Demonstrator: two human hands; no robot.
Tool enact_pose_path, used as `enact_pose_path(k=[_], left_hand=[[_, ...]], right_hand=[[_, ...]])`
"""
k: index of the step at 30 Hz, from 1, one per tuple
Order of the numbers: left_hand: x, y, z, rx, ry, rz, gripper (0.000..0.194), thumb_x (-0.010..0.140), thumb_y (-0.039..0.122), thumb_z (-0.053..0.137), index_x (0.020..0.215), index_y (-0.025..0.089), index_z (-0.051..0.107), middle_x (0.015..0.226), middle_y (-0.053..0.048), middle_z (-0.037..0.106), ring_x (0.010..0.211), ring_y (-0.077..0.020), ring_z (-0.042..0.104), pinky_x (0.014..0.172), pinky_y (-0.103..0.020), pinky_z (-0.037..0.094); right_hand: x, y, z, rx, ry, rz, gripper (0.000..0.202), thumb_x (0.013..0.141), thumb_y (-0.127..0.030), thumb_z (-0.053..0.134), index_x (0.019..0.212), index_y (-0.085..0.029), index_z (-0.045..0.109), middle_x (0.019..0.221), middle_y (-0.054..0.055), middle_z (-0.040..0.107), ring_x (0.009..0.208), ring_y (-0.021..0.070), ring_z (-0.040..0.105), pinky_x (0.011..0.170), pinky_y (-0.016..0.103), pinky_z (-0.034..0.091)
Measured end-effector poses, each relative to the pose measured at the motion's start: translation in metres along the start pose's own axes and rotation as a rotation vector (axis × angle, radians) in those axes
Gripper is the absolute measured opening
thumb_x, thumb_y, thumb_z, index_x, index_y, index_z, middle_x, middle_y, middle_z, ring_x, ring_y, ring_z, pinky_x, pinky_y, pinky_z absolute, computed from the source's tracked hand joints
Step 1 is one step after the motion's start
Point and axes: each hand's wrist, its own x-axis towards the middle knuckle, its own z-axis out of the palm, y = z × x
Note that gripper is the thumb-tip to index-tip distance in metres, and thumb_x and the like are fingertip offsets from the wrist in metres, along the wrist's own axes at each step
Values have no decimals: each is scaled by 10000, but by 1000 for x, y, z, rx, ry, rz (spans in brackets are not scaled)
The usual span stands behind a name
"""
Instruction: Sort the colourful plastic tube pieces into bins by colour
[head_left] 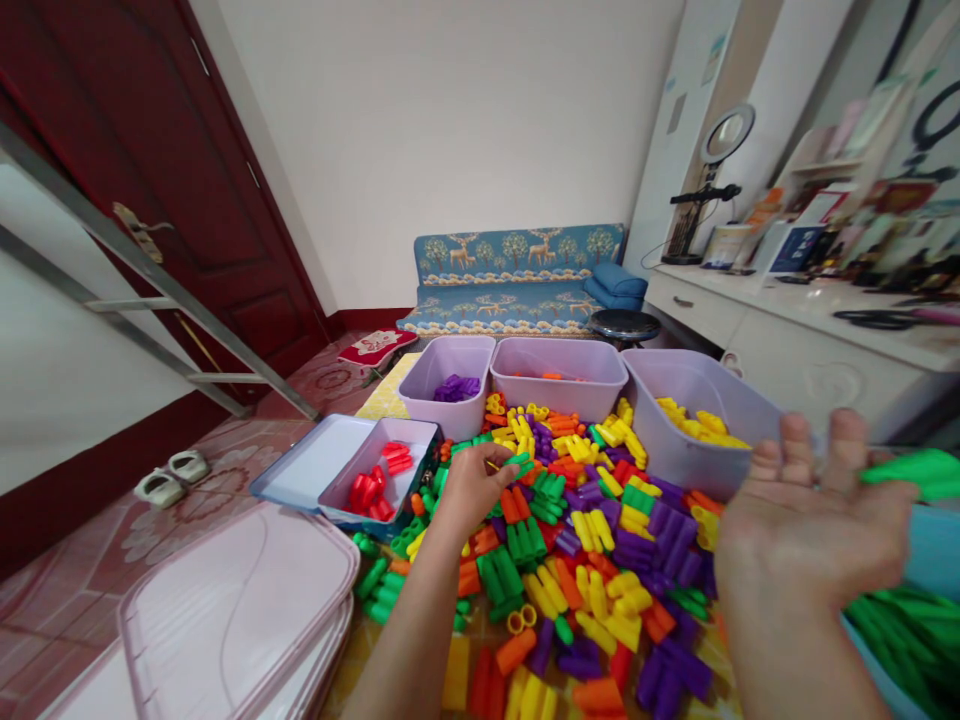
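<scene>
My left hand (472, 485) reaches over a pile of plastic tube-shaped building blocks (592, 530) in green, yellow, orange, red and purple. Its fingers are pinched on a green block (519, 462) just above the pile. At the right, my right hand (817, 520) is raised with the palm showing and the fingers apart. Right beside its thumb is another green block (915, 472), over a light-blue bin (930, 550) holding green blocks (907, 640); whether the thumb touches that block I cannot tell.
Behind the pile stand lilac bins with purple (442, 410), orange (559, 400) and yellow blocks (660, 460). A tin (352, 500) at the left contains red blocks. Pale lids (247, 600) lie front left. Farther back are a ladder (150, 290), a sofa (517, 290) and a white dresser (795, 350).
</scene>
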Motion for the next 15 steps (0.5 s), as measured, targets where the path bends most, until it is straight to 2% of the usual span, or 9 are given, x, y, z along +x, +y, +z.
enact_pose_path(k=[2, 5, 7, 9, 11, 12, 14, 15], left_hand=[[0, -2, 1, 22, -42, -1, 237, 729, 269, 647, 907, 136, 729, 730, -48, 712, 655, -171, 624, 602, -255, 452], [0, -1, 1, 71, -59, 35, 208, 755, 265, 625, 893, 158, 737, 773, -55, 719, 690, -180, 639, 643, -272, 474], [-1, 0, 2, 93, -4, 82, 215, 760, 265, 631, 924, 169, 731, 896, -74, 715, 767, -183, 648, 707, -284, 491], [-1, 0, 3, 114, 43, 120, 261, 761, 276, 643, 993, 180, 714, 1011, -91, 690, 860, -194, 645, 769, -297, 497], [-3, -2, 3, 147, 8, 123, 323, 758, 311, 654, 1054, 189, 693, 1047, -99, 682, 921, -219, 640, 794, -317, 503], [-4, -3, 4, 168, -29, 122, 356, 756, 329, 657, 1084, 193, 681, 1063, -101, 681, 947, -233, 637, 804, -329, 505], [-5, -5, 5, 217, -95, 139, 431, 733, 335, 677, 1141, 198, 653, 1112, -103, 673, 1005, -258, 625, 843, -353, 499], [-6, -5, 6, 246, -115, 158, 464, 720, 316, 685, 1166, 200, 638, 1136, -102, 666, 1033, -267, 614, 871, -364, 490]], right_hand=[[5, -2, -9, -6, 40, 49, 540, 888, -463, -16, 1316, -424, 310, 1554, -83, 176, 1366, 253, 322, 920, 487, 432], [3, -5, -8, -33, 104, 92, 575, 877, -502, -46, 1381, -433, 221, 1555, -78, 173, 1332, 248, 381, 845, 449, 481], [-2, -2, 2, 39, 123, 49, 496, 890, -513, 148, 1333, -392, 336, 1492, -2, 351, 1253, 261, 485, 820, 434, 498], [-9, 7, 14, 78, 73, -6, 381, 850, -455, 392, 1175, -298, 517, 1259, 85, 593, 1076, 266, 611, 794, 415, 507], [-17, 23, 23, -54, -157, 11, 319, 816, -427, 485, 1016, -209, 606, 992, 101, 686, 861, 238, 668, 751, 395, 515], [-21, 33, 27, -176, -353, 32, 323, 812, -412, 501, 1021, -192, 611, 940, 91, 695, 818, 226, 668, 753, 392, 516], [-32, 51, 30, -495, -725, -2, 369, 800, -330, 522, 1137, -192, 583, 953, 87, 703, 851, 226, 663, 797, 398, 505], [-38, 60, 31, -681, -850, -67, 416, 785, -262, 529, 1193, -186, 565, 1004, 104, 699, 905, 241, 656, 837, 413, 488]])
